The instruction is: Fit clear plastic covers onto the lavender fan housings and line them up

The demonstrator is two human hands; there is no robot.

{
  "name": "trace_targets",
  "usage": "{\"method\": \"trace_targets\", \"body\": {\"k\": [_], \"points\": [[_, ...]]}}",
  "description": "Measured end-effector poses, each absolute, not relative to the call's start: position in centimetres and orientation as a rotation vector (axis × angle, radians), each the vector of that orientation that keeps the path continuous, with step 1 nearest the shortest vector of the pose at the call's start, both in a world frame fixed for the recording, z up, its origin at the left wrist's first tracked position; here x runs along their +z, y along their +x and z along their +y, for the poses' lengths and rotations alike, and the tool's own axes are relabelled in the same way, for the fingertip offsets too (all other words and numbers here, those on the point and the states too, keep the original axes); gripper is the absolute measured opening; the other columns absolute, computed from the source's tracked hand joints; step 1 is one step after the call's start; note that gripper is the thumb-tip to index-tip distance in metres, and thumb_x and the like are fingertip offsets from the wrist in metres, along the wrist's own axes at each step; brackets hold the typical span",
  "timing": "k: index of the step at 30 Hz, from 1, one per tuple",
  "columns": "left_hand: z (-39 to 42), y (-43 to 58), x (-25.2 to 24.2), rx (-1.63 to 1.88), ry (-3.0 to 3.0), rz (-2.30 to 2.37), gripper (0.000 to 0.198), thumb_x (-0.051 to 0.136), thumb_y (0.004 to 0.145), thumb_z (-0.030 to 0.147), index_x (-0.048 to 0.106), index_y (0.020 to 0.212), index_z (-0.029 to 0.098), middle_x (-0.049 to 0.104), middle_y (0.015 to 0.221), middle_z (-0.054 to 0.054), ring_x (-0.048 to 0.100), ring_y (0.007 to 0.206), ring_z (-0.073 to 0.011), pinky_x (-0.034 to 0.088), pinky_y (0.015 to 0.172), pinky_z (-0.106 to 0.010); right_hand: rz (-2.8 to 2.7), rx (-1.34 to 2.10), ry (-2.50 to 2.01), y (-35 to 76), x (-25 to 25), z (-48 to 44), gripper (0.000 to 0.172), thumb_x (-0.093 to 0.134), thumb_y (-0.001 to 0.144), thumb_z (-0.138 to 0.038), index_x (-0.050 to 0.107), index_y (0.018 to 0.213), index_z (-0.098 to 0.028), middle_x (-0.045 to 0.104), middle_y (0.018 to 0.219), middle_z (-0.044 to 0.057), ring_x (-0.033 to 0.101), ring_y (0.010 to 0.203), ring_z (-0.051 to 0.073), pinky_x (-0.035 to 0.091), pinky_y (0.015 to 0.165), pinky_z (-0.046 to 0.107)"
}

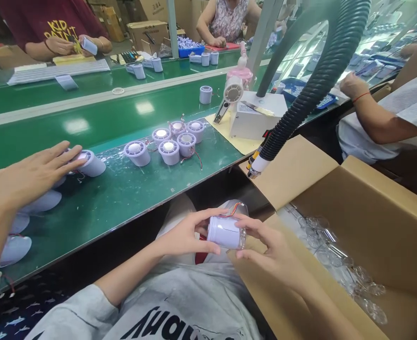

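Over my lap, my left hand (190, 233) grips the left end of a pale lilac cylindrical part (224, 232). My right hand (270, 243) holds its right end, where a clear plastic piece (243, 236) shows. Red and dark wires (234, 209) stick out at the top of the part. Several similar lilac round units (169, 152) with vented tops stand on the green bench (123, 193) beyond my hands, some with thin wires.
A co-worker's hand (42, 172) reaches over more lilac units at the left. An open cardboard box (381, 212) with clear plastic pieces (336, 255) stands right. A black ribbed hose (300, 104) hangs above it, beside a white box (256, 118). Other people sit across the conveyor.
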State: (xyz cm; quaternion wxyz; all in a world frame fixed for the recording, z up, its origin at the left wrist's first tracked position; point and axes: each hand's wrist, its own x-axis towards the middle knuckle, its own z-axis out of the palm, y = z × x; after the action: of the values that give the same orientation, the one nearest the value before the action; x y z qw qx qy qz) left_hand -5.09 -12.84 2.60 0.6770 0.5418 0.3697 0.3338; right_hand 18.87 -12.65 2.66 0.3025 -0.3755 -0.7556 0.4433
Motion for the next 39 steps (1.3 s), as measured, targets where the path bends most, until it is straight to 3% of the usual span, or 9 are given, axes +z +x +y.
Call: {"method": "trace_targets", "body": {"k": [3,8,13,20,24,30,35,39], "points": [[-13.1,-5.2,3.1,0.757,1.216,0.801,0.065,0.078,0.071,0.022,0.057,0.131,0.033,0.058,0.135,-0.003,0.058,0.120,-0.0282,0.047,0.097,-0.040,-1.918,1.291,-0.989,18.8,3.3,-12.7,0.044,0.076,0.080,-0.026,0.058,0.120,-0.029,0.064,0.126,0.004,0.063,0.112,0.022,0.053,0.098,0.037],[-11.8,-4.6,2.4,0.781,1.029,0.800,0.075,0.082,0.066,0.018,0.052,0.135,0.026,0.061,0.133,-0.010,0.059,0.118,-0.0266,0.046,0.100,-0.041,-1.646,1.477,-1.000,18.2,2.5,-12.2,0.042,0.079,0.077,-0.021,0.061,0.114,-0.029,0.062,0.129,0.003,0.060,0.116,0.022,0.052,0.099,0.036],[-6.3,-1.7,1.0,0.888,0.992,0.858,0.049,0.073,0.077,0.026,0.061,0.123,0.020,0.071,0.112,-0.002,0.060,0.116,-0.0268,0.042,0.103,-0.042,-1.186,1.411,-0.968,17.7,-2.4,-8.8,0.049,0.086,0.065,-0.032,0.058,0.104,-0.025,0.063,0.126,0.008,0.060,0.115,0.026,0.054,0.093,0.040],[-0.1,1.2,1.8,0.847,1.164,0.798,0.034,0.073,0.075,0.032,0.068,0.106,0.018,0.074,0.099,-0.001,0.064,0.109,-0.0270,0.043,0.103,-0.044,-1.120,1.221,-0.950,18.4,-5.8,-3.9,0.060,0.084,0.064,-0.049,0.052,0.108,-0.023,0.064,0.122,0.014,0.063,0.111,0.030,0.053,0.094,0.047],[-0.8,-0.2,1.4,0.837,1.169,0.812,0.039,0.075,0.075,0.031,0.064,0.111,0.021,0.071,0.105,-0.001,0.062,0.110,-0.0249,0.043,0.102,-0.040,-1.199,1.244,-0.924,18.4,-5.4,-4.0,0.056,0.084,0.065,-0.047,0.054,0.106,-0.023,0.063,0.125,0.014,0.061,0.114,0.029,0.054,0.093,0.046],[-4.9,-3.2,0.6,0.741,1.146,0.801,0.075,0.088,0.058,0.025,0.052,0.124,0.024,0.062,0.119,-0.010,0.064,0.099,-0.0216,0.052,0.084,-0.035,-1.452,1.327,-0.931,19.2,-2.3,-7.2,0.045,0.086,0.066,-0.026,0.064,0.105,-0.022,0.062,0.128,0.010,0.058,0.118,0.027,0.047,0.103,0.043],[-8.6,-3.7,2.7,0.708,1.280,0.732,0.068,0.085,0.064,0.017,0.058,0.126,0.026,0.057,0.133,-0.010,0.058,0.118,-0.0251,0.045,0.101,-0.038,-1.834,1.139,-0.968,20.2,1.4,-10.3,0.042,0.079,0.076,-0.024,0.061,0.114,-0.026,0.062,0.128,0.006,0.062,0.111,0.023,0.050,0.099,0.039],[-9.9,-3.6,4.0,0.728,1.346,0.663,0.070,0.083,0.065,0.013,0.059,0.128,0.031,0.058,0.133,-0.007,0.057,0.120,-0.0241,0.046,0.101,-0.036,-1.813,1.234,-0.963,20.3,3.5,-11.9,0.041,0.077,0.080,-0.026,0.059,0.116,-0.029,0.064,0.123,0.003,0.062,0.109,0.021,0.054,0.094,0.033]]}}
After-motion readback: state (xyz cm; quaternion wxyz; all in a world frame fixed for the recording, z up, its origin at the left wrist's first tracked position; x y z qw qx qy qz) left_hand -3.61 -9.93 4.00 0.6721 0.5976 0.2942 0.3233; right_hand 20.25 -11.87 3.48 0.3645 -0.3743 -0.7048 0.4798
